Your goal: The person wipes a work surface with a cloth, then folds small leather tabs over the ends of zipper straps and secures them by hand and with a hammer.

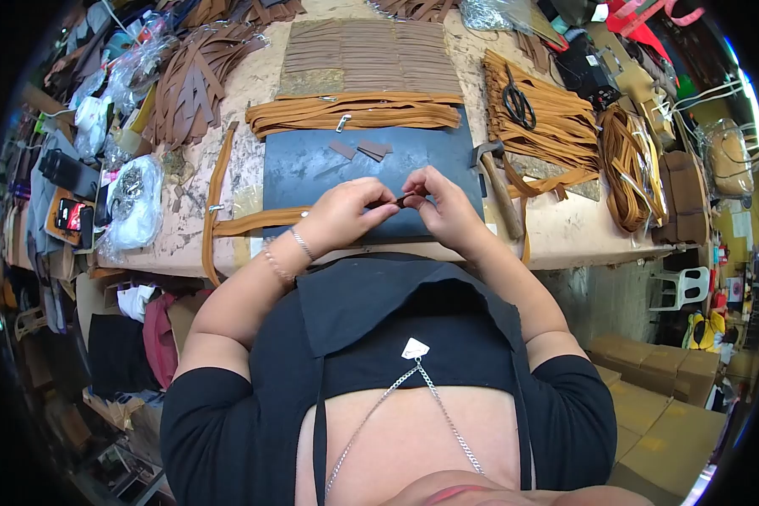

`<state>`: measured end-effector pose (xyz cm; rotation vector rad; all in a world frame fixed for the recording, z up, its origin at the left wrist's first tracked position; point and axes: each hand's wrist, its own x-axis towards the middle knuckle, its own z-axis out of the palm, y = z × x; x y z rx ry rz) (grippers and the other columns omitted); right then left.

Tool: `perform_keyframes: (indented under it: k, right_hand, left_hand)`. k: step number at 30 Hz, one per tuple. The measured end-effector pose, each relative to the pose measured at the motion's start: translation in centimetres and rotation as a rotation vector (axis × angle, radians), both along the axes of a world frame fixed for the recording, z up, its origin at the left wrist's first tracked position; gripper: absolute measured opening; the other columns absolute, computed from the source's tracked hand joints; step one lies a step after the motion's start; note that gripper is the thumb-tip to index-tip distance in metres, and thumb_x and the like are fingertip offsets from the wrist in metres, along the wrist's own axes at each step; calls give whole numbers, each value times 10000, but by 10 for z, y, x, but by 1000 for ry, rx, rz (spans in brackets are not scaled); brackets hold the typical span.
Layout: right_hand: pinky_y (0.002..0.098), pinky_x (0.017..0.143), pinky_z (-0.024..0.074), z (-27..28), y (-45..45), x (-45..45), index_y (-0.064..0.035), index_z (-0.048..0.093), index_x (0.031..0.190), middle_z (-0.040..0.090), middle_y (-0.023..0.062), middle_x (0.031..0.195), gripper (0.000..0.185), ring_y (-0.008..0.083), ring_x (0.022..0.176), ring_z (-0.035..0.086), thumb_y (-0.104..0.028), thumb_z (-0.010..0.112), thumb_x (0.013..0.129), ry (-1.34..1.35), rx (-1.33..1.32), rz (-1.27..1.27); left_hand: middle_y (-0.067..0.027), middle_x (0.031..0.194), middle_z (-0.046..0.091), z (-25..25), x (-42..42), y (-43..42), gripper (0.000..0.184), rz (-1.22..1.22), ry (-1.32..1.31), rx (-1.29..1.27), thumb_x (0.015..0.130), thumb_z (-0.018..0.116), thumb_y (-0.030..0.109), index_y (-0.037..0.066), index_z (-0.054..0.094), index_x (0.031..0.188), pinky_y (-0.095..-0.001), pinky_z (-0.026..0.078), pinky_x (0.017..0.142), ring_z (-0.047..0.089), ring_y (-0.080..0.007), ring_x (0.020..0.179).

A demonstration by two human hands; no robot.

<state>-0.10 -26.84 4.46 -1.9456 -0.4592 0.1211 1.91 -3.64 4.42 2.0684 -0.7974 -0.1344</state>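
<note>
My left hand is closed in a pinch, its fingertips at a small dark brown piece. My right hand pinches the same piece from the other side. Fingers cover most of it, so its exact kind is hidden. Both hands are above a dark cutting mat. An orange-brown zipper runs from the left up to my left wrist, where the arm hides its end. Beyond my fingers, small brown strips lie loose on the mat.
Stacked zippers lie along the mat's far edge. Rows of brown strips sit behind them. To the right are a hammer, black scissors on a zipper pile, and a zipper bundle. A plastic bag is left.
</note>
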Motion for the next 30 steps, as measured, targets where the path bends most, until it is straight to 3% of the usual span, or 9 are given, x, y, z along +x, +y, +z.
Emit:
perform_keyframes:
  k: [4, 7, 9, 10, 15, 21, 24, 27, 30]
  right_hand:
    - [328, 932, 526, 6, 7, 3, -78, 608, 1275, 629, 73, 1068, 329, 171, 1005, 637, 5, 685, 966, 29, 69, 69]
    - [346, 955, 516, -3, 7, 9, -84, 616, 1307, 640, 86, 1107, 371, 213, 1046, 631, -15, 699, 952, -44, 4, 75]
    - [360, 971, 509, -21, -2, 14, -86, 624, 1314, 646, 97, 1127, 386, 247, 1070, 629, -27, 708, 942, -133, -118, 58]
    - [388, 974, 507, -36, -10, 16, -87, 639, 1302, 652, 113, 1127, 388, 285, 1085, 622, -59, 725, 924, -228, -251, 42]
    - [424, 958, 494, -55, -12, 15, -89, 703, 1190, 668, 101, 1114, 301, 320, 1080, 605, -92, 738, 891, -419, -378, 21]
    - [419, 941, 498, -57, -9, 14, -89, 726, 1113, 670, 85, 1089, 230, 310, 1053, 612, -85, 734, 883, -450, -419, -10]
    - [412, 938, 499, -58, -11, 15, -87, 732, 1073, 667, 79, 1076, 190, 305, 1055, 614, -84, 732, 883, -461, -417, -4]
    - [407, 934, 500, -56, -10, 16, -95, 734, 1056, 661, 71, 1065, 172, 301, 1053, 613, -79, 727, 885, -470, -404, -23]
    - [408, 937, 500, -55, -9, 15, -100, 729, 1052, 657, 63, 1072, 170, 296, 1052, 611, -75, 727, 884, -463, -411, -14]
  left_hand:
    - [-139, 884, 706, 35, -9, 50, 210, -58, 47, 94, 984, 694, 260, 56, 729, 1020, -410, 541, 760, 675, -328, 846]
    - [22, 675, 587, 107, -34, 101, 179, 84, 565, -36, 1045, 643, 176, 3, 681, 1020, -266, 448, 519, 547, -56, 558]
    - [5, 849, 638, 141, -56, 139, 120, 193, 272, -136, 1034, 635, 135, 20, 659, 1059, -205, 408, 549, 551, -28, 666]
    - [2, 917, 639, 160, -79, 159, 138, 399, 572, -439, 1018, 646, 118, 30, 641, 1124, -172, 359, 559, 505, -12, 663]
    - [53, 821, 569, 186, -61, 208, 280, 632, 33, -475, 1093, 563, 258, 33, 646, 1235, -169, 368, 617, 495, -20, 710]
    - [21, 922, 652, 31, 74, 244, 273, 708, 263, -135, 1052, 645, 289, 65, 690, 1202, -243, 479, 797, 564, -59, 862]
    - [-113, 967, 698, -101, 136, 265, 331, 843, 128, 246, 993, 699, 330, 70, 683, 1197, -381, 516, 900, 675, -241, 972]
    - [-187, 1170, 666, -135, 138, 229, 366, 1101, -154, 492, 946, 723, 326, 119, 674, 1244, -490, 510, 975, 644, -401, 1135]
    - [-165, 1252, 633, -132, 144, 213, 377, 1086, -263, 528, 932, 722, 286, 124, 665, 1267, -491, 495, 1011, 612, -403, 1148]
